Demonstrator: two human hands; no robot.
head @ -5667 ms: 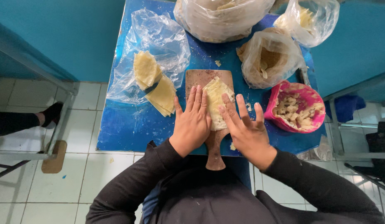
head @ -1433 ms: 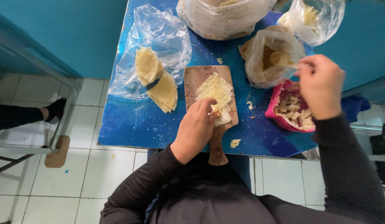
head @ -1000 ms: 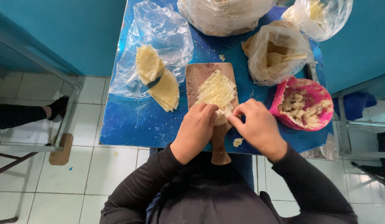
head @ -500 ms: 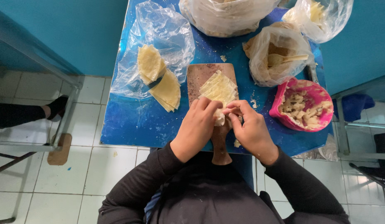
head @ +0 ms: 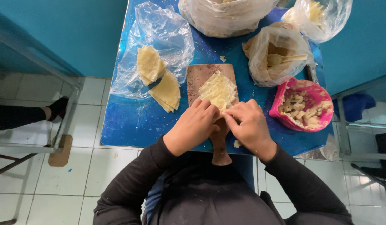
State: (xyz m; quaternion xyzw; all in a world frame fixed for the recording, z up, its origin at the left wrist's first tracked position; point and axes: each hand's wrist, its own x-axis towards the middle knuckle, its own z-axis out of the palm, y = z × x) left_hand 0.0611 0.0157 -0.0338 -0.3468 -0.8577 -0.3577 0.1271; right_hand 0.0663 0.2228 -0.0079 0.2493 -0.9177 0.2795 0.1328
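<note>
A stack of square yellow dough sheets point(head: 218, 88) lies on a wooden paddle board point(head: 200, 74) on the blue table point(head: 130, 121). My left hand point(head: 193, 126) and my right hand point(head: 248, 125) meet at the near corner of the stack, fingers pinched together on a dough sheet. What sits inside the fold is hidden by my fingers. A pink bowl of pale chopped filling point(head: 303, 106) stands just right of my right hand.
Folded yellow dough pieces point(head: 159, 79) lie on a clear plastic sheet at the left. Three plastic bags stand at the back, one point(head: 276, 54) holding a wooden spoon. A crumb point(head: 238, 143) lies near the table's front edge. Another person's foot point(head: 55, 109) is on the tiled floor, left.
My right hand went to the pink bowl, then came back to the board. Both hands have closed together over the near corner of the dough stack.
</note>
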